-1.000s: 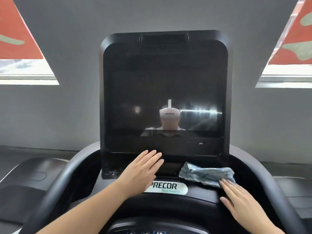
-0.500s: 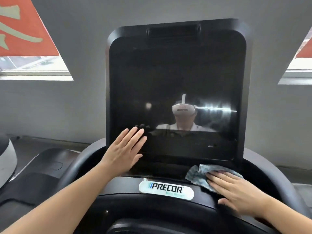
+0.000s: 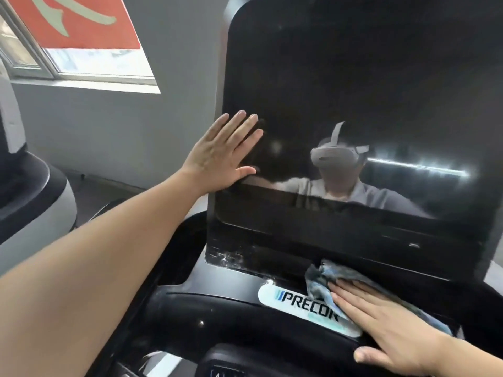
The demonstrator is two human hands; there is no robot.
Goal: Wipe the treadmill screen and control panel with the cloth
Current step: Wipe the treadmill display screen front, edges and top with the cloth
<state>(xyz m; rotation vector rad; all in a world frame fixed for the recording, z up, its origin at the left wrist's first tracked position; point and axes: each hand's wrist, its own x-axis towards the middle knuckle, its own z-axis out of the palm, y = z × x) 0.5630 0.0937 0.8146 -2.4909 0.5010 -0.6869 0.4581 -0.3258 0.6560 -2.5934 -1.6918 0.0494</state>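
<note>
Head view | cloth (image 3: 321,278) half hidden under right hand (image 3: 386,330) | screen (image 3: 353,104) top cropped

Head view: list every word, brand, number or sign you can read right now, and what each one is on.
"PRECOR", with blue slanted bars before it: on the white oval badge below the treadmill screen; the cloth covers its right end.
Smaller line under "PRECOR": too blurred to read.
Red banner in the window: a pale stroke only, no readable word.
Buttons at the bottom edge: too small to read.
</note>
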